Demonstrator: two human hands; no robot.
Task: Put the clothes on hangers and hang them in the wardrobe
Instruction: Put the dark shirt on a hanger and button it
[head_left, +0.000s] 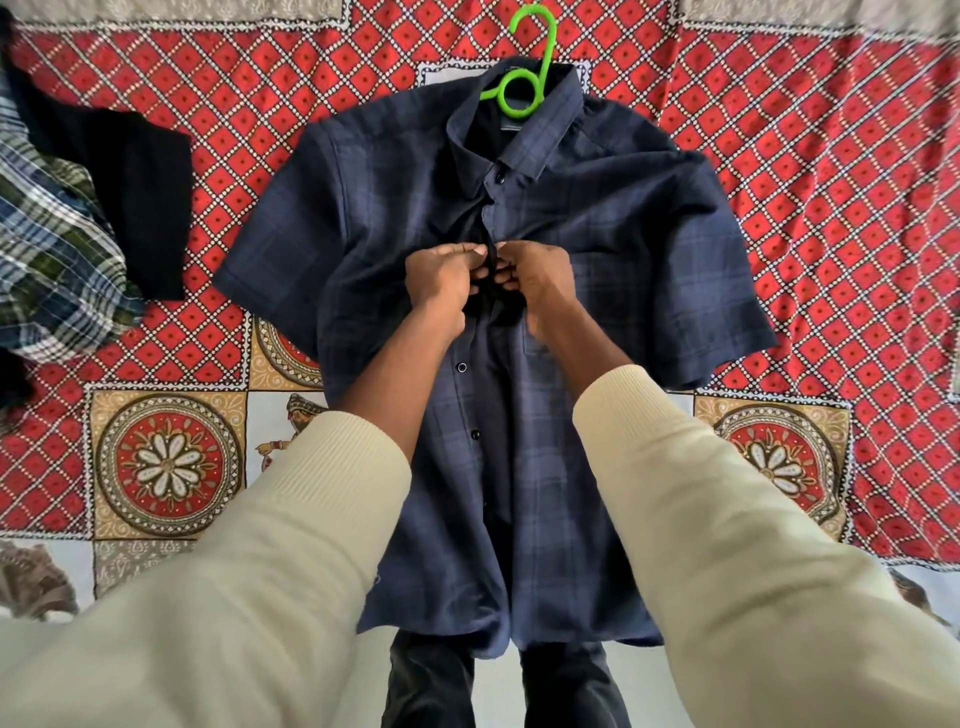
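A dark navy checked short-sleeved shirt (613, 218) lies flat, front up, on the red patterned bedspread (810, 171). A bright green plastic hanger (524, 78) sits inside it, its hook and loop sticking out past the collar. My left hand (441, 283) and my right hand (535, 280) meet at the middle of the chest. Each pinches one edge of the shirt's front placket around a button. The collar button looks fastened. Lower down the placket lies loosely, with two buttons showing.
A black garment (130, 192) and a crumpled green, blue and white checked garment (57, 249) lie at the left of the bed. The shirt's hem hangs over the bed's near edge above my dark-trousered legs (498, 686). No wardrobe is in view.
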